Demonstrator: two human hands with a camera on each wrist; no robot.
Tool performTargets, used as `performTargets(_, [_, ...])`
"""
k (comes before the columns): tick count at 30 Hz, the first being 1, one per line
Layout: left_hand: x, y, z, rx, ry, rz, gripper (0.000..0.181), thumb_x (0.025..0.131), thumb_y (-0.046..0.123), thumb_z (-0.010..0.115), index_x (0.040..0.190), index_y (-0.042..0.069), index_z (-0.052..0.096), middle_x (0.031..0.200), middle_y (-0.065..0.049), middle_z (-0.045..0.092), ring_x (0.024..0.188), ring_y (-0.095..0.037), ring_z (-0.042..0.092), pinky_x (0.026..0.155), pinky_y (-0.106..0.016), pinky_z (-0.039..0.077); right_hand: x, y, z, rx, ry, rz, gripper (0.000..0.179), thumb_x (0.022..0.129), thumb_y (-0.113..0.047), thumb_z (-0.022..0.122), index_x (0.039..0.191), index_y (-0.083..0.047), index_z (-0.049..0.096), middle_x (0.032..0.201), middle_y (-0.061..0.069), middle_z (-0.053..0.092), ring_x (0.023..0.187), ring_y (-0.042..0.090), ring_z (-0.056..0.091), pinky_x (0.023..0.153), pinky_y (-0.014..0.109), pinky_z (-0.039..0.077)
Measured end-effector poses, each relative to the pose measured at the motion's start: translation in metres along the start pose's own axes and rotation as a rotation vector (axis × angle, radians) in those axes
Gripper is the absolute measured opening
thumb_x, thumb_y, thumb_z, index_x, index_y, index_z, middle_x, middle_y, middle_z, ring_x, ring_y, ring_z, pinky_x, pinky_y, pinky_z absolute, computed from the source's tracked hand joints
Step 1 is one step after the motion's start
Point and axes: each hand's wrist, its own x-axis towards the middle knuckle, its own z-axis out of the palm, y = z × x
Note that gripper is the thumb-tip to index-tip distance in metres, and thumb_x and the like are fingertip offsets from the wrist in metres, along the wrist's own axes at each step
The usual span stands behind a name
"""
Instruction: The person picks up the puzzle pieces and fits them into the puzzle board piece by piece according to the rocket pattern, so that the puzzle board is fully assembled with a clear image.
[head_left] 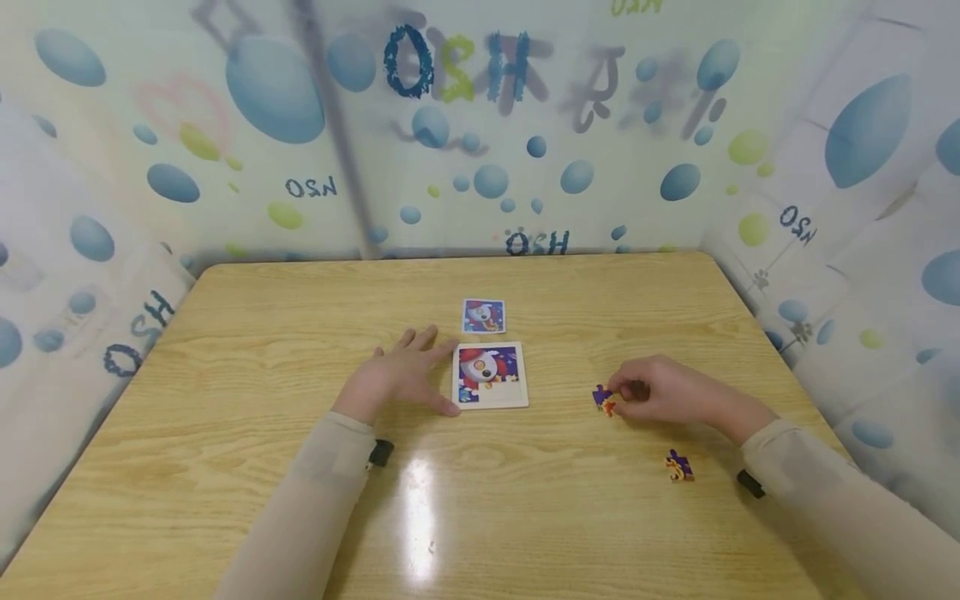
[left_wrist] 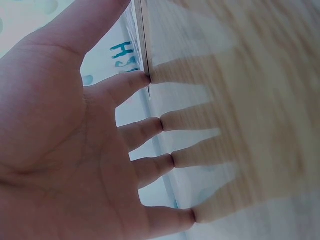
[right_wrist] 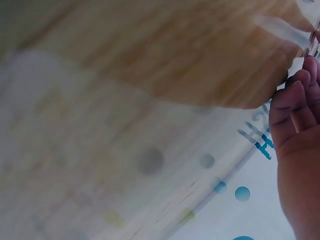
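A square jigsaw puzzle in a white frame (head_left: 491,403) lies mid-table, partly filled with a cartoon picture; its lower right part shows a pale bare gap. My left hand (head_left: 408,375) spreads its fingers on the table along the frame's left side, thumb and index finger right at its corners. In the left wrist view, the fingertips (left_wrist: 167,124) of that hand press on the glossy wood. To the right of the frame, my right hand (head_left: 663,390) pinches a purple and orange puzzle piece (head_left: 602,398) between thumb and index finger. Another puzzle piece (head_left: 678,466) lies nearer to me.
Just beyond the frame lies a small picture card (head_left: 483,317) with a matching cartoon design. The wooden table (head_left: 300,333) runs back to a patterned curtain (head_left: 487,167) with blue drops, which also hangs along both sides.
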Motion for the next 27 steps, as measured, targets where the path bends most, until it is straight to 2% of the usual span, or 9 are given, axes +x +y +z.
performTargets(8, [0.000, 0.000, 0.001, -0.005, 0.000, -0.003, 0.111, 0.074, 0.067, 0.080, 0.163, 0.035, 0.021, 0.171, -0.007, 0.001, 0.155, -0.040, -0.006, 0.113, -0.077, 0.000, 0.001, 0.001, -0.001, 0.052, -0.032, 0.046, 0.019, 0.089, -0.030, 0.081, 0.103, -0.021, 0.071, 0.084, -0.011, 0.061, 0.075, 0.008, 0.055, 0.066, 0.025, 0.051])
performTargets(16, [0.000, 0.000, 0.001, -0.005, 0.004, -0.005, 0.113, 0.074, 0.065, 0.081, 0.163, 0.034, 0.021, 0.171, -0.007, 0.001, 0.155, -0.040, -0.006, 0.113, -0.077, 0.000, 0.003, 0.001, 0.001, 0.029, -0.016, -0.012, 0.016, 0.087, -0.022, 0.082, 0.100, -0.022, 0.072, 0.082, -0.014, 0.062, 0.072, 0.006, 0.056, 0.062, 0.024, 0.053])
performTargets(27, [0.001, -0.002, 0.002, -0.009, 0.007, 0.002, 0.113, 0.073, 0.067, 0.081, 0.163, 0.034, 0.021, 0.171, -0.007, 0.001, 0.155, -0.040, -0.006, 0.113, -0.077, 0.000, 0.018, -0.011, 0.000, 0.103, -0.002, 0.060, 0.019, 0.088, -0.024, 0.082, 0.100, -0.021, 0.068, 0.086, -0.007, 0.062, 0.076, 0.013, 0.057, 0.066, 0.027, 0.053])
